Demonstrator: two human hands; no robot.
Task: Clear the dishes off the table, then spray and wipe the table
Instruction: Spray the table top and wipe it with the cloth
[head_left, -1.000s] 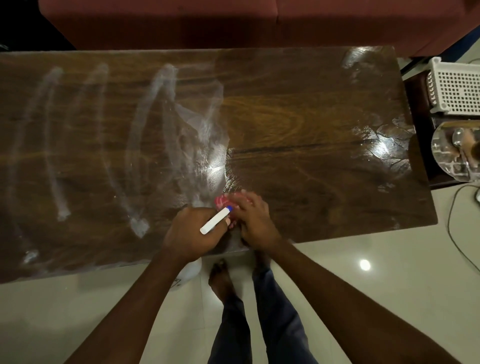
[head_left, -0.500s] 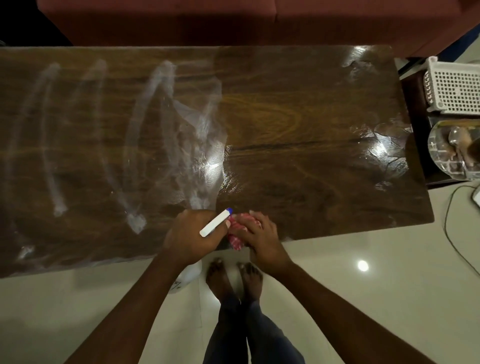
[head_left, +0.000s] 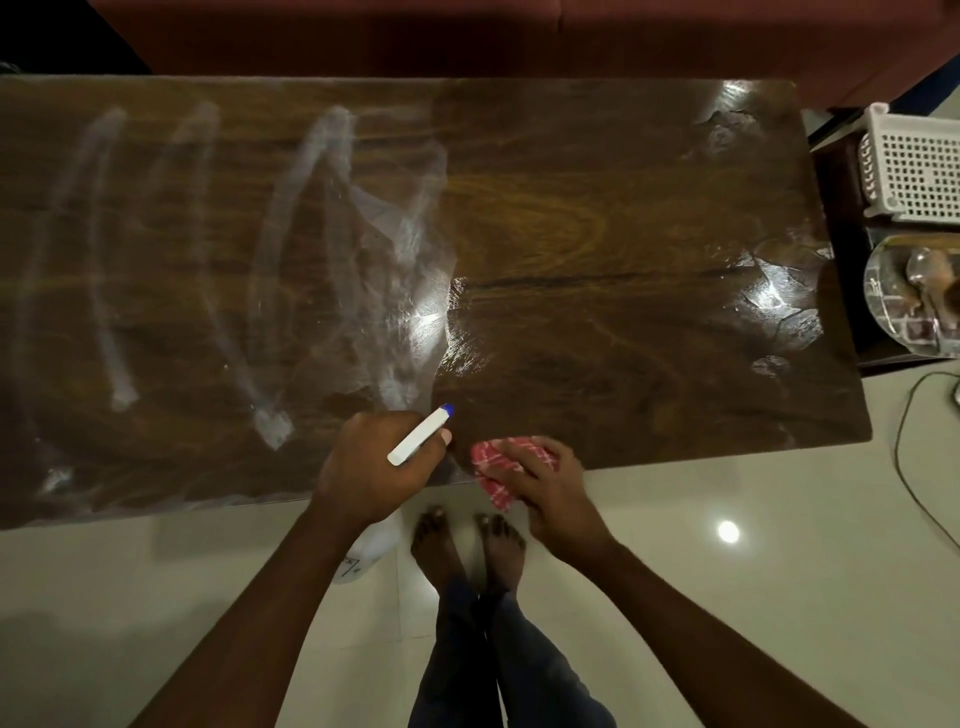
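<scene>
— Two hands are at the near edge of the table (head_left: 597, 270), close together. Which one has the bottle?

— Her or his left hand (head_left: 371, 467) is clenched around the neck of the spray bottle (head_left: 421, 435). The white nozzle with its blue tip points up and to the right, over the wood. The bottle's body (head_left: 371, 548) hangs below the table edge, mostly hidden by the wrist.

— And the other?

— The right hand (head_left: 550, 486) lies palm down on a red and white checked cloth (head_left: 493, 467), fingers (head_left: 511, 462) spread and pressing it onto the table right at the rim. One corner of the cloth droops past the edge toward the floor (head_left: 727, 597).

— How much room is there on the wood?

— Plenty. White streaks (head_left: 322, 171) curve across the left half; the right half looks dark and glossy, with wet patches near the far right corner. Both forearms reach in from below, over pale tiles, with bare feet (head_left: 467, 545) between them.

— What borders the table?

— Along the far side runs a red sofa (head_left: 467, 36). Just beside the right end sits a low dark stand holding a white perforated basket (head_left: 919, 166) and a clear dish (head_left: 898, 301) with something inside that I cannot make out. A cable (head_left: 906, 441) trails on the floor near that corner.
</scene>
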